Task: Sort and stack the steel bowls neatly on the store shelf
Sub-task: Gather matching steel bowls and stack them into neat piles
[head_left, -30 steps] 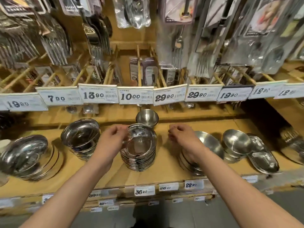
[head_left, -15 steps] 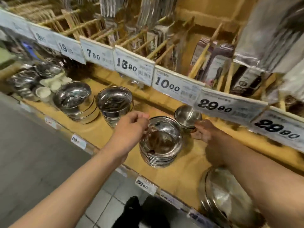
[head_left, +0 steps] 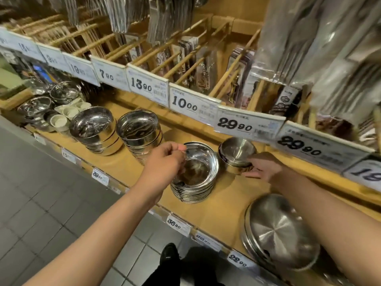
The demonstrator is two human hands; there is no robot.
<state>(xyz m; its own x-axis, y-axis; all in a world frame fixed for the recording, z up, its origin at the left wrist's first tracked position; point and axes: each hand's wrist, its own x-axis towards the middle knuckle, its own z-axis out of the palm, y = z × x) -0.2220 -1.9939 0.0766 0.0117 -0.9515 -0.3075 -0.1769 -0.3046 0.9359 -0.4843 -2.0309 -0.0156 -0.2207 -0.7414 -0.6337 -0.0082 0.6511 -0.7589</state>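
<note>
A stack of shallow steel bowls (head_left: 198, 172) stands mid-shelf on the wooden shelf (head_left: 226, 203). My left hand (head_left: 162, 164) pinches the near-left rim of its top bowl. Just behind and to the right sits a small deep steel bowl (head_left: 237, 151), and my right hand (head_left: 261, 167) grips its near side with fingers wrapped around the base. Two taller stacks of straight-walled steel bowls (head_left: 92, 129) (head_left: 140, 133) stand to the left. At the lower right, a stack of wide steel bowls (head_left: 278, 232) lies tilted with its bottom facing me.
A row of price tags (head_left: 191, 104) fronts the upper rack of packaged cutlery, low over the small bowl. White ceramic cups (head_left: 68, 114) and more steel ware (head_left: 61, 91) fill the far left. Grey floor tiles and my shoe (head_left: 169, 254) lie below the shelf edge.
My view has swung left and tilted. My right hand has moved from above the wide bowls back to the small deep bowl and taken hold of it. My left hand stays on the shallow stack's rim.
</note>
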